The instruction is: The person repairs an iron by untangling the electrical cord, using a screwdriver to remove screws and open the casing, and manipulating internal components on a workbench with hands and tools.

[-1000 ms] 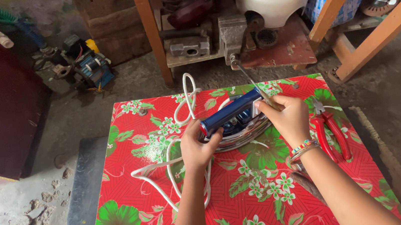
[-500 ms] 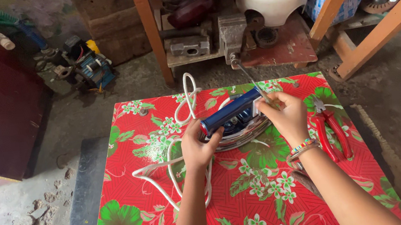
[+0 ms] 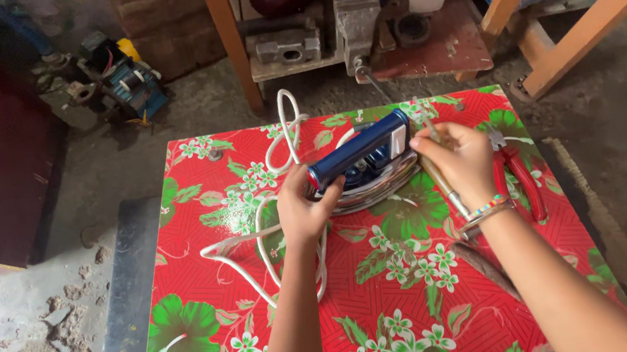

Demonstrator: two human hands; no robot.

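Note:
A clothes iron (image 3: 366, 164) with a blue handle and a shiny metal base lies on a table covered in red floral cloth (image 3: 391, 301). My left hand (image 3: 303, 208) grips the near end of the iron's handle. My right hand (image 3: 460, 161) is closed around a thin screwdriver (image 3: 447, 186) whose tip points at the far right end of the iron. The iron's white cord (image 3: 268, 228) loops over the table to the left of my left hand.
Red-handled pliers (image 3: 516, 176) lie at the table's right edge, and a dark tool (image 3: 488, 268) rests near my right forearm. Beyond the table stand an orange wooden frame (image 3: 565, 37), a metal vise (image 3: 355, 26) and a small motor (image 3: 122, 84) on the concrete floor.
Both hands and the iron keep almost the same pose; the right hand with the screwdriver shifts only slightly at the iron's end.

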